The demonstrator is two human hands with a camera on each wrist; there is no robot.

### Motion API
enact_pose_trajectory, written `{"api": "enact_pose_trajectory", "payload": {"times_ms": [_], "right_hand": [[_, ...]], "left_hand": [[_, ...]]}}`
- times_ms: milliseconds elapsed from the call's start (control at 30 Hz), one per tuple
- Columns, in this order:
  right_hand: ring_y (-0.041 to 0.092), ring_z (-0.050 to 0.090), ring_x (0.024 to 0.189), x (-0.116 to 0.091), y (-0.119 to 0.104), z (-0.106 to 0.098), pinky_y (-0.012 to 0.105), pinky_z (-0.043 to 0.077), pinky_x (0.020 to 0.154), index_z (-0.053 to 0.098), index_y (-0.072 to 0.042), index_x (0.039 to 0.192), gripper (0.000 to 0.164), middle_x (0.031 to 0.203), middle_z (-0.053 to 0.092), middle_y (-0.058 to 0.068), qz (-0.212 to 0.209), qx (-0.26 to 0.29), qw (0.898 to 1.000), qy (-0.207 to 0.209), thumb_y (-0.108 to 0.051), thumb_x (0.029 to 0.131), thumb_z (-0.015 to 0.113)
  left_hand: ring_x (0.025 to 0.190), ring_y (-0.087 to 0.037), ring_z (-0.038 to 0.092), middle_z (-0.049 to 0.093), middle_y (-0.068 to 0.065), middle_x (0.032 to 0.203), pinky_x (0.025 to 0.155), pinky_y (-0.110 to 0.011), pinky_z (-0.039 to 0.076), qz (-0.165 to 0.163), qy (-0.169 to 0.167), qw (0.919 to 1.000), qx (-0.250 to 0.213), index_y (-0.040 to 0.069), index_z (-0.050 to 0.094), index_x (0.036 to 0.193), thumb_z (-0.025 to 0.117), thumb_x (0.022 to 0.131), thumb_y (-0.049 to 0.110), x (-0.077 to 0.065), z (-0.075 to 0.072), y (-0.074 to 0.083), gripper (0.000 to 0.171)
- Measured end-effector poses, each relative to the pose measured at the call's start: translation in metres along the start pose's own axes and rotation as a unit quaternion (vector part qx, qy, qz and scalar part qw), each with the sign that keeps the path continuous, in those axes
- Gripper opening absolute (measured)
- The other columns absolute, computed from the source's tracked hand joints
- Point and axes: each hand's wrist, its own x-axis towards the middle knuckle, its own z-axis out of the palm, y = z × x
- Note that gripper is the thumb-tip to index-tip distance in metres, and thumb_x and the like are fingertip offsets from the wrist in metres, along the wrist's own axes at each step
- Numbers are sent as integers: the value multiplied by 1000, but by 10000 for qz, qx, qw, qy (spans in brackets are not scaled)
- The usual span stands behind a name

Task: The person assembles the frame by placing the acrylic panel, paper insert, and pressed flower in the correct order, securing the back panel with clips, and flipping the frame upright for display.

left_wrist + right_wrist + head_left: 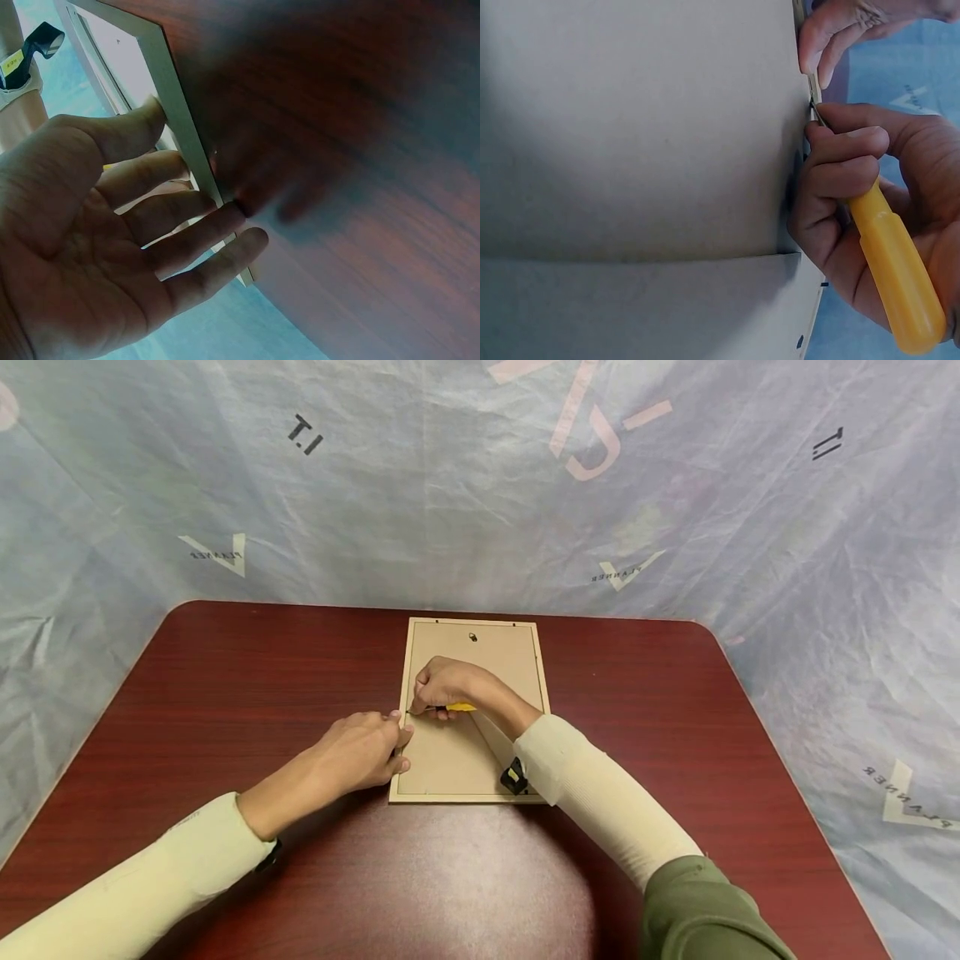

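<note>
A picture frame (442,768) lies face down on the table, its tan backing board upward. In the head view my left hand (363,747) rests at the frame's left edge; the left wrist view shows its fingers mostly straight, the thumb touching the frame's rim (174,94). My right hand (446,685) grips a screwdriver with a yellow handle (900,277) over the board. Its thin metal tip meets the inner side of the left rim, close to the left fingertips. Small dark tabs (801,341) show along the rim in the right wrist view.
A dark red table (247,693) bears the frame. A grey printed sheet (360,510) hangs behind and at both sides. A small black hanger (473,637) sits near the board's far end. A black device (514,775) is on the underside of the right wrist.
</note>
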Motion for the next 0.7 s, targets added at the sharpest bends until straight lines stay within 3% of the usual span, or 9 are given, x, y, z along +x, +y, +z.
{"api": "enact_pose_trajectory", "payload": {"times_ms": [133, 233, 367, 467, 533, 600, 700], "right_hand": [[11, 57, 53, -1, 0, 1, 24, 49, 54, 60, -16, 72, 38, 64, 64, 0, 3, 33, 10000, 64, -10, 105, 77], [11, 56, 53, -2, 1, 2, 24, 48, 53, 60, -15, 72, 37, 64, 63, 0, -48, 44, 9999, 142, -9, 104, 78], [11, 55, 53, -4, 2, 4, 25, 46, 52, 60, -15, 71, 38, 63, 62, 0, -94, 133, 9995, 255, -10, 104, 79], [11, 56, 54, -6, 5, 7, 25, 46, 53, 62, -15, 73, 37, 64, 63, 0, -115, 153, 9993, 323, -12, 105, 79], [12, 57, 54, -9, 7, 9, 25, 46, 54, 63, -14, 75, 34, 64, 62, 0, -151, 143, 9991, 367, -13, 106, 78], [13, 58, 55, -11, 8, 11, 26, 46, 54, 66, -11, 80, 29, 64, 62, 0, -195, 138, 9988, 430, -14, 106, 77], [14, 59, 55, -19, 6, 10, 26, 46, 54, 72, -7, 91, 20, 65, 66, 3, -232, -59, 9970, 734, -17, 108, 76]], "left_hand": [[103, -52, 81, 72, -35, 144, 70, -59, 68, 35, 46, 10000, -25, 11, 83, 109, 88, 98, 27, 2, 4, -3, 20], [99, -51, 81, 74, -33, 142, 68, -61, 66, 141, 213, 9996, 90, 12, 83, 108, 89, 97, 30, 10, 25, -18, 22], [97, -51, 80, 75, -31, 141, 65, -61, 65, 308, 470, 9983, 172, 18, 84, 111, 90, 95, 39, 23, 64, -47, 27], [97, -50, 80, 72, -32, 145, 67, -58, 66, 286, 245, 9993, 23, 20, 84, 108, 90, 96, 38, 23, 58, -44, 23], [91, -45, 81, 71, -33, 147, 62, -55, 64, 308, 122, 9995, 0, 24, 83, 105, 89, 97, 40, 23, 55, -42, 19], [97, -47, 81, 67, -34, 152, 67, -55, 65, 149, -196, 9996, -131, 21, 85, 110, 88, 99, 37, 16, 32, -26, 19], [110, -48, 80, 64, -33, 156, 76, -56, 67, -39, -412, 9990, -197, 16, 86, 126, 86, 101, 38, 11, 13, -16, 34]]}}
